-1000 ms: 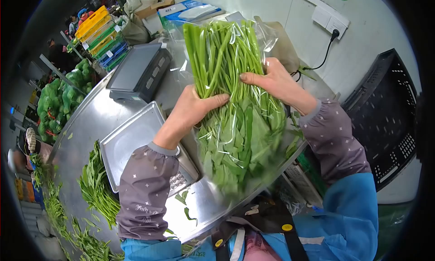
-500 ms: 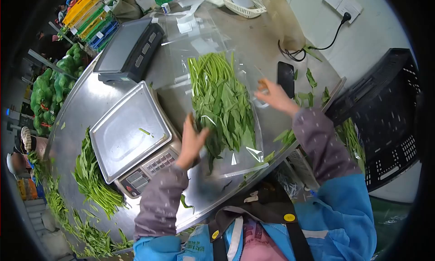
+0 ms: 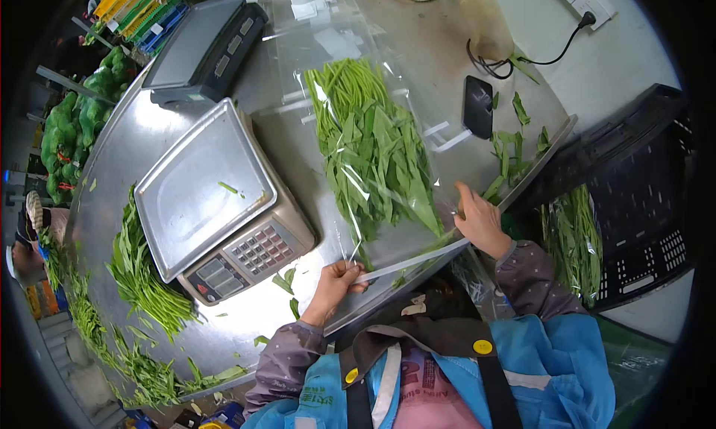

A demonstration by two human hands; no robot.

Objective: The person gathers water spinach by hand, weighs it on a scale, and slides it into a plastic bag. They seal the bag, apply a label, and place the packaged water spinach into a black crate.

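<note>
- Head view: the curved metal table [image 3: 101,213] has its near rim running just in front of the person, and the bag's pale bottom edge sits close to that rim.
- Room-wise, a strip of tabletop separates the silver scale [image 3: 201,187] from the bag, and another stretch runs from the bag's far side over to the black phone [image 3: 478,107].
- Containers: the clear bag [image 3: 384,243] has a bunch of leafy greens [image 3: 347,86] in it, stems pointing away from the person. More wrapped greens [image 3: 580,243] show at the black crate [image 3: 634,187] on the right; can't tell if they're inside or just against it.
- The bag lies flat between and beyond the two hands, right of the silver scale.
- Left hand [image 3: 335,289]: thumb and fingers pinched together on the bag's near left corner.
- Right hand [image 3: 479,220]: partly curled, index finger stretched out, right by the opposite corner. Can't tell if it's actually gripping plastic.
</note>
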